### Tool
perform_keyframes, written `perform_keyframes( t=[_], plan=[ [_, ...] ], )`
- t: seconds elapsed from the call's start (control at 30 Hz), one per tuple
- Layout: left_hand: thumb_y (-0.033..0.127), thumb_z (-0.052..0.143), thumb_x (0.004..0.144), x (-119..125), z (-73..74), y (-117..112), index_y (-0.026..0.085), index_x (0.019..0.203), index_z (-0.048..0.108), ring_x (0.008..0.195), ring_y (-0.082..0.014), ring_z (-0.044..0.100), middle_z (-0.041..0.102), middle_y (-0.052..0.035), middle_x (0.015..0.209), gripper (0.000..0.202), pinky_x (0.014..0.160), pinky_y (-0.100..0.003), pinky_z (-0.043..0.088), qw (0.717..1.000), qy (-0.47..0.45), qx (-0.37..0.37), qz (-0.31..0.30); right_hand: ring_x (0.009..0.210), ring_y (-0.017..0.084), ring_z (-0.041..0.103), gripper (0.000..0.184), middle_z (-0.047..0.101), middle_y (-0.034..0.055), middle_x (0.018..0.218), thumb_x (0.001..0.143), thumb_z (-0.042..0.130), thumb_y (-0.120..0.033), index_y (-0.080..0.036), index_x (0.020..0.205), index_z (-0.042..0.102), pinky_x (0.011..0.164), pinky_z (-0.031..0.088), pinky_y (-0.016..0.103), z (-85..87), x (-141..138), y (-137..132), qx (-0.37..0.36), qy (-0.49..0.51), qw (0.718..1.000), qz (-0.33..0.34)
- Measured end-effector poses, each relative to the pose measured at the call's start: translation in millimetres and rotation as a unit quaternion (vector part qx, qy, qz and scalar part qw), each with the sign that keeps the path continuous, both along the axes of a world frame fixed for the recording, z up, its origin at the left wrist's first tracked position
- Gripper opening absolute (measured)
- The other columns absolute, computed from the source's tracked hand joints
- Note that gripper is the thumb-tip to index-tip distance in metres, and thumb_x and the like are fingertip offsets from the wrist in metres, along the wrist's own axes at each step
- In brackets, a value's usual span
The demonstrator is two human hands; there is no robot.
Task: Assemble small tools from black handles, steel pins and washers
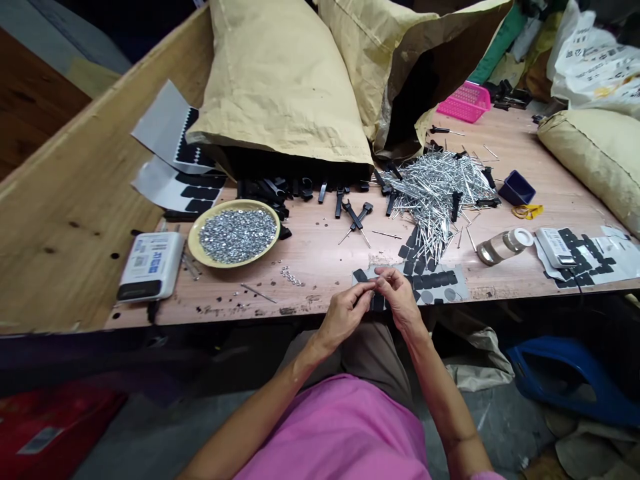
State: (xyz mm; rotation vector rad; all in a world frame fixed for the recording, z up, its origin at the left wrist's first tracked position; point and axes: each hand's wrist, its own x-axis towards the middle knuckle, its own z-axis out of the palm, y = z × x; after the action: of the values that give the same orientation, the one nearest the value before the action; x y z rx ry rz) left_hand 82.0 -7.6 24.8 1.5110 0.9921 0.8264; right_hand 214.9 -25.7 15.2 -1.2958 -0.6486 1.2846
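Over the table's front edge, my left hand (345, 315) and my right hand (401, 303) meet fingertip to fingertip. Both are closed in a pinch, and whatever sits between the fingers is too small to make out. Just under and beyond them lies a grey sheet (461, 288) with black stick-on pads (436, 280). Further back is a heap of thin metal pins (437, 193), mixed with black plastic parts (353, 215). To the left, a yellow bowl (220, 263) holds many small shiny metal pieces (239, 235); a few more (291, 276) lie loose on the table.
Large paper sacks (280, 80) stand at the back. A clear bottle (500, 248) lies at the right, near a dark blue tray (518, 189) and a white device (555, 247). Another white device (153, 261) is at the left, by the wooden side board (90, 200). A pink basket (467, 107) sits far back.
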Motion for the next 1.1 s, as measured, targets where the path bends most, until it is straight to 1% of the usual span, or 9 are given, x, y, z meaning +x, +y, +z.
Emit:
perform_keyframes(
  t=[0.1,0.23,0.4,0.6,0.7,0.77,0.9,1.0,1.1],
  plan=[
    [0.032,0.049,0.082,0.9,0.5,0.9,0.015,0.095,0.070,0.048,-0.0089,0.046,0.051,0.0039,0.054,0.031,0.051,-0.021,0.040,1.000,-0.007,-0.005,-0.004,0.086,0.017,0.060,0.045,0.064,0.0045,0.097,0.060,0.074,-0.059,-0.020,0.079,0.065,0.077,0.047,0.030,0.8,-1.4,0.7,0.008,-0.008,1.000,0.002],
    [0.033,0.053,0.079,3.9,-1.5,-0.5,0.017,0.089,0.069,0.048,-0.0089,0.048,0.054,0.0040,0.054,0.025,0.051,-0.021,0.041,1.000,-0.007,-0.008,0.011,0.082,0.016,0.060,0.046,0.062,0.0029,0.091,0.054,0.077,-0.058,-0.019,0.061,0.053,0.078,0.046,0.030,-0.4,-2.6,2.6,0.015,-0.034,0.998,-0.042],
    [0.041,0.057,0.078,8.5,3.3,1.1,0.016,0.091,0.062,0.054,-0.0112,0.057,0.064,0.0010,0.061,0.029,0.056,-0.022,0.046,0.986,-0.091,-0.120,0.068,0.071,0.014,0.060,0.046,0.062,-0.0003,0.080,0.068,0.065,-0.063,-0.022,0.083,0.053,0.074,0.048,0.030,-3.8,-7.7,-14.1,-0.009,-0.073,0.990,-0.118],
    [0.043,0.066,0.071,14.0,6.3,-0.2,0.017,0.082,0.059,0.066,-0.0137,0.062,0.073,-0.0102,0.092,0.029,0.054,-0.022,0.047,0.968,-0.139,-0.189,0.092,0.050,0.008,0.052,0.037,0.059,-0.0035,0.072,0.078,0.059,-0.052,-0.022,0.099,0.056,0.050,0.044,0.021,-7.9,-30.7,-43.9,0.005,-0.074,0.997,-0.021],
    [0.041,0.067,0.070,16.5,-1.7,-5.1,0.017,0.077,0.059,0.077,-0.0152,0.065,0.073,-0.0109,0.095,0.026,0.067,-0.025,0.051,0.958,-0.171,-0.205,0.108,0.038,0.006,0.039,0.039,0.053,-0.0062,0.065,0.085,0.049,-0.048,-0.021,0.112,0.056,0.038,0.032,0.020,-7.9,-31.1,-50.0,-0.028,-0.118,0.992,0.019],
    [0.040,0.068,0.069,17.7,-8.1,-8.8,0.017,0.075,0.059,0.088,-0.0177,0.065,0.071,-0.0115,0.100,0.025,0.076,-0.028,0.051,0.956,-0.176,-0.206,0.115,0.041,0.006,0.043,0.037,0.055,-0.0048,0.067,0.086,0.047,-0.045,-0.021,0.112,0.058,0.041,0.033,0.020,-6.6,-26.7,-53.2,-0.043,-0.173,0.983,0.035],
    [0.038,0.069,0.068,18.0,-17.7,-18.0,0.016,0.068,0.062,0.098,-0.0195,0.062,0.063,-0.0109,0.109,0.023,0.077,-0.027,0.051,0.971,-0.133,-0.157,0.119,0.056,0.011,0.053,0.029,0.063,-0.0002,0.079,0.086,0.047,-0.043,-0.021,0.098,0.062,0.055,0.042,0.023,-3.2,-17.4,-62.9,-0.055,-0.304,0.951,0.024],
    [0.037,0.067,0.068,13.2,-22.7,-23.9,0.016,0.080,0.067,0.073,-0.0129,0.060,0.059,-0.0039,0.087,0.024,0.058,-0.022,0.048,0.976,-0.081,-0.183,0.083,0.073,0.015,0.059,0.029,0.065,0.0025,0.085,0.089,0.042,-0.043,-0.022,0.089,0.063,0.065,0.042,0.025,-4.6,-11.8,-74.0,-0.076,-0.429,0.900,0.005],
    [0.037,0.063,0.073,3.2,-28.7,-22.2,0.016,0.105,0.063,0.051,-0.0068,0.048,0.051,0.0040,0.071,0.038,0.047,-0.019,0.041,0.973,-0.052,-0.202,0.100,0.075,0.016,0.059,0.031,0.065,0.0038,0.087,0.092,0.037,-0.038,-0.022,0.089,0.063,0.061,0.037,0.024,-11.5,-4.3,-84.5,-0.134,-0.550,0.824,0.015]
  ],
)
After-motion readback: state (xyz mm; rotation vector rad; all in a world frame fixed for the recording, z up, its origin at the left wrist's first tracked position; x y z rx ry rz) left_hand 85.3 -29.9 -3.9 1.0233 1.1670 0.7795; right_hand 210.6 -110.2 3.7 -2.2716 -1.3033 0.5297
